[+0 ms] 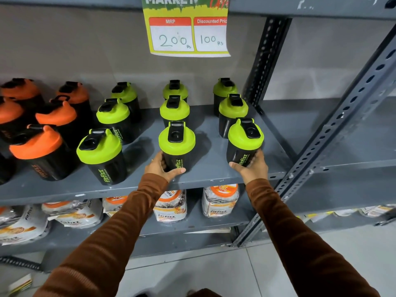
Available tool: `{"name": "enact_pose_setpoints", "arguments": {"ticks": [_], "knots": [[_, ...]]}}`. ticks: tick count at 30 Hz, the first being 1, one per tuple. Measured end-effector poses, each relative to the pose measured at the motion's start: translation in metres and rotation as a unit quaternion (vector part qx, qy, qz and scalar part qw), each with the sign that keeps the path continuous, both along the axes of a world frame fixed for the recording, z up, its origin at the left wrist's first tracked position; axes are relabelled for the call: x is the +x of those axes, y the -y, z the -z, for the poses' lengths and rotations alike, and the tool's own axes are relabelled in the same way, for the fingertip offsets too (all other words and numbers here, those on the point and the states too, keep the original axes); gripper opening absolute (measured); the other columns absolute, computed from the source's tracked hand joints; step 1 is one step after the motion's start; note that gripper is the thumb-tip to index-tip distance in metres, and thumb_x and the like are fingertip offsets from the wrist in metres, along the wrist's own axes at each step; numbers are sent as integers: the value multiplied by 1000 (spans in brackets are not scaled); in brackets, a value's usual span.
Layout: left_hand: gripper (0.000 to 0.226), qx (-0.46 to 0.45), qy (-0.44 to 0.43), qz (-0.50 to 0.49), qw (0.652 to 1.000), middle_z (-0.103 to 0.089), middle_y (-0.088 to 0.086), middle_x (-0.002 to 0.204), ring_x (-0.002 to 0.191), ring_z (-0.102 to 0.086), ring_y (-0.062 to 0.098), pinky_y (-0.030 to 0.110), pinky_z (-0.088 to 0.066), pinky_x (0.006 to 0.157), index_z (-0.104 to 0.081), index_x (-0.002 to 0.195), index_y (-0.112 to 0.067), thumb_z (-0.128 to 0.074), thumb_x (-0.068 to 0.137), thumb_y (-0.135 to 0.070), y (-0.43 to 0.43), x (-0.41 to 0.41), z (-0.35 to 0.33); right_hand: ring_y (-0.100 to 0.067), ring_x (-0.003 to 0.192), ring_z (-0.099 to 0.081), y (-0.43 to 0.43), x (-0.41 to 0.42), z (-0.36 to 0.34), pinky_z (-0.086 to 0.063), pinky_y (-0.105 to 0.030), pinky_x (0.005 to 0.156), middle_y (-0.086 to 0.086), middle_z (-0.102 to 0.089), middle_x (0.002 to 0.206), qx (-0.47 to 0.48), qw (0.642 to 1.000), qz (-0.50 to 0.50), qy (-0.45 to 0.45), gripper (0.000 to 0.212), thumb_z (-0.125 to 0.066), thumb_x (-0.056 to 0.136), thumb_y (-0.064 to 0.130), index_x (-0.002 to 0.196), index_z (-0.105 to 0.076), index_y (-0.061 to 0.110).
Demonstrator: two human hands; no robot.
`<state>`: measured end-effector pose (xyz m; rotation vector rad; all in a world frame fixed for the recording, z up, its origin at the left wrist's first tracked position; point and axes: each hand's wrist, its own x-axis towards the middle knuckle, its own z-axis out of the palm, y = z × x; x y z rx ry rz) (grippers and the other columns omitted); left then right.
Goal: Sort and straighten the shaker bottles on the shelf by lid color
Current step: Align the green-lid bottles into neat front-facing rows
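Shaker bottles line a grey metal shelf [214,179] against a grey wall: orange-lidded bottles [36,144] crowd the left end, green-lidded ones stand in three files to their right; a price card [186,26] hangs above, pouches [72,213] sit on the tier below; now the left hand [162,168] wraps its fingers round the front middle green bottle [176,144], upright at the edge; the right hand [252,166] cups the front right green bottle [245,142], fingers closed on its base.

My arms wear long, close-fitting sleeves [120,228] of rust-brown ribbed knit, faintly banded across, ending at the wrists just below the grey shelf's [64,189] front edge, with bare hands and a thin ring on my left hand [159,167].
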<state>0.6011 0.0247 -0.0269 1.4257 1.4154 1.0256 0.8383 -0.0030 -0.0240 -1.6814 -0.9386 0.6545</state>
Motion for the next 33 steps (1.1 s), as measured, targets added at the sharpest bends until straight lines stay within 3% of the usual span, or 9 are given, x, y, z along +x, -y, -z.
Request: {"name": "enact_pose_setpoints", "arguments": {"ticks": [2, 6, 11, 14, 19, 29, 33], "knots": [[66, -1, -5, 5, 1000, -59, 10, 119, 102, -55, 19, 39, -43, 100, -47, 117, -7, -81, 60, -11, 0, -1, 1, -29, 109, -60, 1, 0, 0, -46, -37, 99, -15, -62, 121, -3, 1000, -1, -2, 75, -84, 58, 2, 123, -46, 11], [63, -1, -10, 13, 1000, -56, 1, 110, 99, -54, 17, 31, -43, 94, -47, 117, -7, -79, 62, -9, 3, -1, 0, -27, 109, -59, 4, -1, -3, -44, -30, 95, -14, -62, 120, -6, 1000, 0, -2, 73, -83, 60, 2, 123, -46, 9], [61, 2, -10, 16, 1000, -59, 8, 116, 102, -57, 22, 36, -44, 98, -48, 115, -8, -79, 62, -10, 4, -1, 1, -20, 100, -58, 7, -2, -4, -44, -27, 91, -13, -62, 119, -14, 1000, -1, 0, 69, -82, 61, 3, 120, -46, 8], [62, 1, -14, 16, 1000, -59, 12, 120, 105, -57, 24, 40, -44, 100, -48, 115, -10, -80, 62, -12, 4, -2, 0, -23, 105, -59, 9, -2, -3, -45, -29, 92, -13, -62, 120, -12, 1000, -1, -1, 70, -82, 61, 3, 120, -46, 8], [62, -1, -11, 14, 1000, -57, 3, 111, 100, -54, 18, 34, -43, 97, -48, 116, -8, -79, 62, -11, 6, -1, -2, -26, 107, -60, 9, -2, -3, -45, -28, 92, -14, -62, 120, -17, 1000, 1, 3, 71, -82, 61, 3, 121, -45, 8], [64, 1, -3, 10, 1000, -57, 13, 123, 100, -52, 17, 31, -41, 95, -47, 119, -7, -78, 64, -9, 10, 1, -6, -28, 107, -61, 8, -1, -1, -48, -36, 97, -14, -63, 119, -21, 1000, 3, 5, 74, -83, 58, 4, 121, -45, 9], [64, 0, -3, 7, 1000, -57, 14, 124, 105, -55, 22, 30, -41, 94, -47, 119, -7, -78, 64, -9, 11, 1, -8, -28, 109, -60, 10, 0, -2, -45, -31, 95, -15, -62, 121, -19, 1000, 2, 6, 75, -83, 59, 3, 123, -44, 9]]}}
